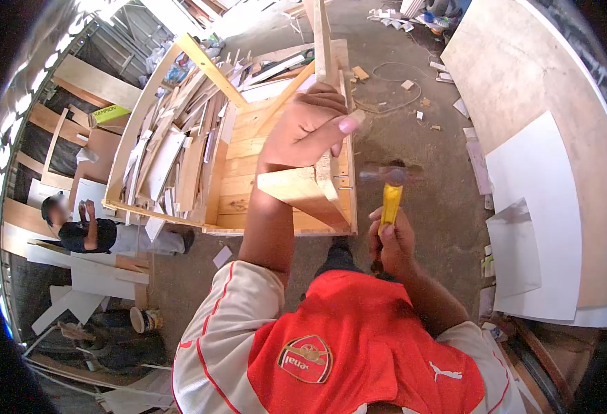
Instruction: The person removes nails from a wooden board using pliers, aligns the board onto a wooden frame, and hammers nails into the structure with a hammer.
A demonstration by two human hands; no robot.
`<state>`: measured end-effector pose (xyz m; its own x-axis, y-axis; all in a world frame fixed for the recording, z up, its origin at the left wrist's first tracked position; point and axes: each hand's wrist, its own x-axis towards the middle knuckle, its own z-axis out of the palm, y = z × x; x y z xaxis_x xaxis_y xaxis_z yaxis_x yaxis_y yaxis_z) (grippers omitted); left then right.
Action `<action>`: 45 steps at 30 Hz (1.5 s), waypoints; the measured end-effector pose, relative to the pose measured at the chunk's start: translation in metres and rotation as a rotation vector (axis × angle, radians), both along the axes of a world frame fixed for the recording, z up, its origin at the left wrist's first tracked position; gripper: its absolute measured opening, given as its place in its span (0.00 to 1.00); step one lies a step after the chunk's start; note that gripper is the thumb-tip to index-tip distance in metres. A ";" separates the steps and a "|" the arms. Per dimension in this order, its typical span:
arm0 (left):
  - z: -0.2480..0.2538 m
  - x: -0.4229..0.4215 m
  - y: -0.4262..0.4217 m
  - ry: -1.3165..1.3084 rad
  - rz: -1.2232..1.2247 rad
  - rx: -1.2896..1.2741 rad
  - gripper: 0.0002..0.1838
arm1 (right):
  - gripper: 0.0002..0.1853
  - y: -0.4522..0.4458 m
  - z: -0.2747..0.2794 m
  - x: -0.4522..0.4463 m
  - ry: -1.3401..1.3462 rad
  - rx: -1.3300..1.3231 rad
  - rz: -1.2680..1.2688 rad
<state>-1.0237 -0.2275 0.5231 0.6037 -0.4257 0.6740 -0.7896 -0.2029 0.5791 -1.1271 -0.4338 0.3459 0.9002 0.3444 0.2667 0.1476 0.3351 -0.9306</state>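
Note:
My left hand is closed round an upright wooden post at the right edge of a wooden frame. Just below it, a short angled wood piece meets the post near the frame's near corner. In my right hand is a hammer with a yellow handle, its fingers wrapped round the grip. The hammer's head is blurred and stands apart from the frame, to its right. A few nails show on the frame's right side.
Wood strips are heaped left of the boards. Another person is at the far left. Large white panels lean on the right. A cable and wood scraps lie on the floor.

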 end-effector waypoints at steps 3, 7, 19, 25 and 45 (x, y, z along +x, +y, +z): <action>0.000 -0.002 -0.002 0.022 0.014 -0.010 0.25 | 0.24 0.004 -0.011 -0.001 -0.037 -0.032 -0.014; 0.005 0.000 -0.001 0.018 -0.009 0.023 0.25 | 0.23 0.009 -0.016 0.003 -0.081 0.044 0.047; 0.004 0.001 -0.004 0.035 0.003 0.023 0.25 | 0.24 0.003 -0.017 0.002 0.008 0.122 0.090; 0.006 -0.001 -0.005 0.035 0.012 0.018 0.24 | 0.21 0.029 -0.040 -0.006 0.161 0.368 -0.001; 0.007 0.004 -0.002 0.001 -0.045 0.075 0.23 | 0.19 0.023 -0.025 -0.001 -0.023 0.140 -0.092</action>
